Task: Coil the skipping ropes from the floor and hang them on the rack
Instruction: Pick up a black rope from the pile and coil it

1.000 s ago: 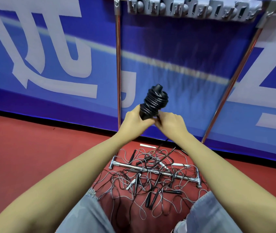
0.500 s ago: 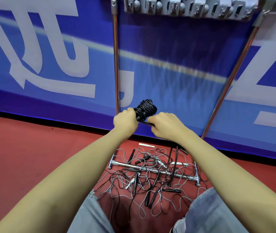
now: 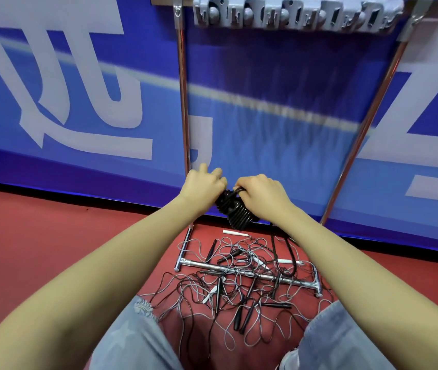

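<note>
The coiled rope [image 3: 235, 210], black and wound tight round its handles, sits between our two hands in front of the blue wall [image 3: 266, 129], low between the rack's two posts. Our left hand [image 3: 204, 186] has its fingers curled round the upper end of the bundle. Our right hand [image 3: 259, 194] is closed over the other side, with a strand hooked under the fingers [image 3: 239, 188]; a black length hangs from it down to the floor.

The wall carries large white characters [image 3: 84, 102], cut off by the frame, so we cannot read them. We see no brand or label on any rope.

The rack [image 3: 298, 13] shows one grey hook bar along the top and one foot bar [image 3: 247, 272] on the red floor [image 3: 38, 249]. Over and around that foot lies the tangle of loose ropes [image 3: 239, 297], black and grey cords mixed, too knotted for us to count. Several black handles and at least three white ones show among them. Our two knees in pale jeans [image 3: 137, 340] frame the pile.
</note>
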`<state>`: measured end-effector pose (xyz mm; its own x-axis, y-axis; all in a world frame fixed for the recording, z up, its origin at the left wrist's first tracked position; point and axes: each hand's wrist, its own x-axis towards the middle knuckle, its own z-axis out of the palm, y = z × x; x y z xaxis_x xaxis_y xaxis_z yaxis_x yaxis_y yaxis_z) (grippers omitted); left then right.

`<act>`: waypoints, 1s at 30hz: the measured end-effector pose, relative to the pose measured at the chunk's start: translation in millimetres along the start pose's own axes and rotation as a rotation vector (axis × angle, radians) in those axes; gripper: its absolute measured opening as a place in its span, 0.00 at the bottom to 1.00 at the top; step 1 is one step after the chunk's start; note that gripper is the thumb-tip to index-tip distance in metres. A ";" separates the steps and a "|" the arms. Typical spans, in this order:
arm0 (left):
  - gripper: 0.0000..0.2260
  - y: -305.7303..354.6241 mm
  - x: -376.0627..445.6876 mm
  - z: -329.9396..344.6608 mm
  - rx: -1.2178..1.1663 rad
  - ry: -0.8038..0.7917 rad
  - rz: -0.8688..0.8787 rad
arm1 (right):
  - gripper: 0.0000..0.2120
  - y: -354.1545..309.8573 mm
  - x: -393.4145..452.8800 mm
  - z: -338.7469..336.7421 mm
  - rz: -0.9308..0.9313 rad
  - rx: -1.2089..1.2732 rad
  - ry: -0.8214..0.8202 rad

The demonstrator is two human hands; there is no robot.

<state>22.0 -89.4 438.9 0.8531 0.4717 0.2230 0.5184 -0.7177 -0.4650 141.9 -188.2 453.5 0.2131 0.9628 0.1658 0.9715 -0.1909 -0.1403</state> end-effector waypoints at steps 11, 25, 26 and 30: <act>0.17 -11.5 -5.6 11.9 -0.205 0.307 0.371 | 0.18 2.7 7.3 -9.8 0.149 -0.132 -0.016; 0.07 6.1 -3.8 -27.5 -1.541 0.184 -0.516 | 0.18 16.1 4.6 -8.1 0.081 -0.083 0.168; 0.04 4.5 -1.3 -30.2 -1.550 0.152 -0.557 | 0.17 15.3 4.1 -6.1 0.072 -0.075 0.161; 0.09 3.8 9.4 -20.3 -1.515 0.030 -0.712 | 0.13 12.2 2.3 -1.2 0.006 -0.003 0.101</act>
<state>33.2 -98.1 456.7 0.4302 0.9021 0.0349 0.3462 -0.2005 0.9165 154.3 -188.6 453.4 0.2282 0.9375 0.2628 0.9704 -0.1972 -0.1391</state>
